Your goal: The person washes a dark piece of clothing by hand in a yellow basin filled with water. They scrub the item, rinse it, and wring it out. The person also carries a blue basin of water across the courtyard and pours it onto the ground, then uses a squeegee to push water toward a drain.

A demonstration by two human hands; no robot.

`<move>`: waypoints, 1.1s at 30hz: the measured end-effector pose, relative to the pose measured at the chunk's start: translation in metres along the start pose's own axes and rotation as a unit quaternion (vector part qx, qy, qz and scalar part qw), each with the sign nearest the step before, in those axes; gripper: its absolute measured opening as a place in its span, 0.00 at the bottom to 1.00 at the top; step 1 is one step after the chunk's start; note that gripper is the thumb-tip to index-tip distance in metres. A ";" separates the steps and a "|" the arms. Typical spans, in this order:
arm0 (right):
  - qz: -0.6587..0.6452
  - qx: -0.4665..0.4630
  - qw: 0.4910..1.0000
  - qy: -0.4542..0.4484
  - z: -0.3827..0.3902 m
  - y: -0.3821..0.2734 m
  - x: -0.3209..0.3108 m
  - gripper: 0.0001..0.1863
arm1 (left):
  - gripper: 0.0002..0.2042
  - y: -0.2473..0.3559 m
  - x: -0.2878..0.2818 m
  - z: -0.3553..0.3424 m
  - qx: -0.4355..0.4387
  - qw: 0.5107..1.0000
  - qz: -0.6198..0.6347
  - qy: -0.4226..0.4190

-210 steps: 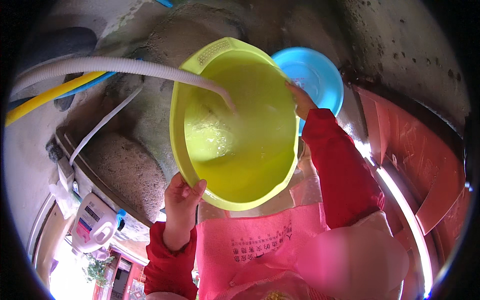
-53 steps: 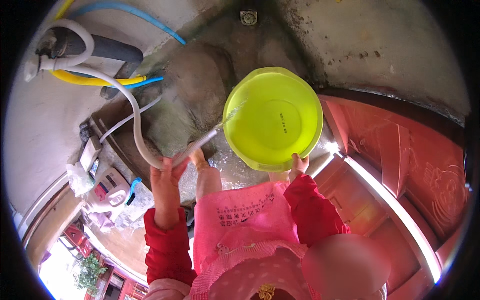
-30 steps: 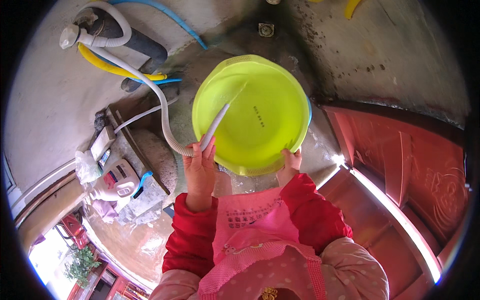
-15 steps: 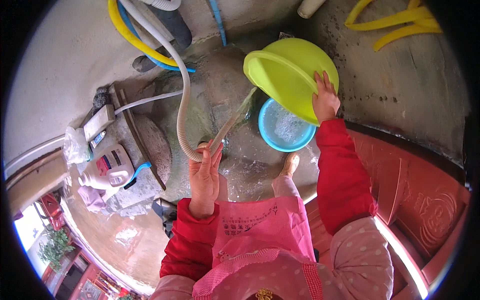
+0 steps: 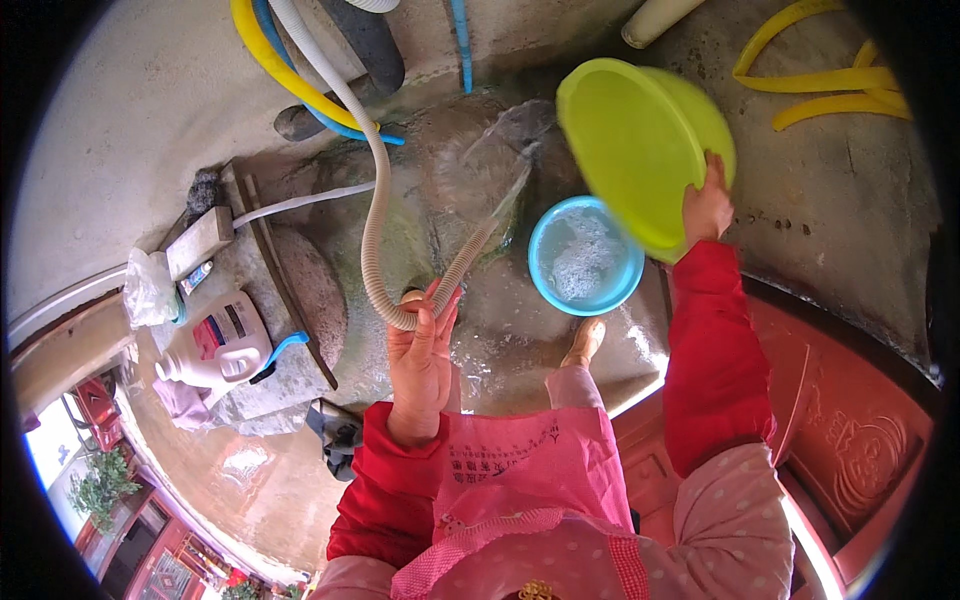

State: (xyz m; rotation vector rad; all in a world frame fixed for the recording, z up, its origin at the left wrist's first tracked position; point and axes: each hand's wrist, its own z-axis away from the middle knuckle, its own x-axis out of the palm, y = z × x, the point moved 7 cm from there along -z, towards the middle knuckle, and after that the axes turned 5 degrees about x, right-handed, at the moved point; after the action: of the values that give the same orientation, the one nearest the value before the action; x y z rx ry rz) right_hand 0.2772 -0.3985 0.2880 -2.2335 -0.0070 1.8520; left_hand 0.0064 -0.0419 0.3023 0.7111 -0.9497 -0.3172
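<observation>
With the left hand curled narrow around a ribbed hose, and with the right hand clasping the near-right rim of a lime-green basin, held tipped on its side, opening toward the left. Visible from the head view: wet grey floor, shiny in patches, below rough walls; at left, on a stone slab, a pale jug; at right, a carved red panel; at far right, looped yellow tubing. Inside a light-blue basin, on the floor just near of the lime-green basin, foamy water; inside the lime-green basin, contents too blurred to tell. Out of the ribbed hose, a water spray toward the far side, outside both basins. Compared with one second earlier: lime-green basin tipped and shifted right, light-blue basin uncovered, ribbed hose aimed away from the lime-green basin.
</observation>
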 end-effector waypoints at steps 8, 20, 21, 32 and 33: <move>-0.632 0.352 0.681 -0.118 0.159 -0.018 0.237 0.19 | 0.07 -0.032 -0.032 -0.067 0.011 0.993 -0.111 0.023; -0.680 0.507 0.487 -0.208 0.319 -0.198 0.398 0.26 | 0.25 -0.196 -0.226 -0.299 -0.162 0.888 -0.408 -0.137; -0.633 0.468 0.524 -0.325 0.327 -0.204 0.393 0.26 | 0.25 -0.203 -0.253 -0.306 -0.226 0.899 -0.370 -0.064; 0.011 0.242 0.967 -0.078 0.261 0.295 0.361 0.35 | 0.18 -0.318 -0.146 -0.098 -0.135 0.803 -0.536 -0.223; 0.047 0.234 0.968 -0.077 0.243 0.295 0.352 0.39 | 0.22 -0.347 -0.171 -0.096 -0.098 0.766 -0.592 -0.230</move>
State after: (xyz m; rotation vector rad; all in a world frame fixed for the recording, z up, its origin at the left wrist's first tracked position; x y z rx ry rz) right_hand 0.0673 -0.5866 -0.1484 -1.7901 0.4661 1.8332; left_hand 0.0090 -0.1642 -0.0763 0.9938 -0.7791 -1.7619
